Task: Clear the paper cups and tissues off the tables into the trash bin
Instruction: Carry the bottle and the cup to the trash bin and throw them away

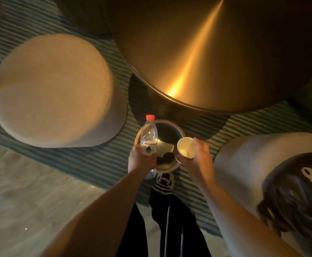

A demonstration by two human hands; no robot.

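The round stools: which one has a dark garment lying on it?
The stool on the right, beside the right hand. The left stool is bare.

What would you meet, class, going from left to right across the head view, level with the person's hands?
round pouf → left hand holding the plastic bottle → trash bin → paper cup in the right hand → second pouf

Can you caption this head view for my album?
Left hand holds a water bottle, right hand a paper cup, over the trash bin.
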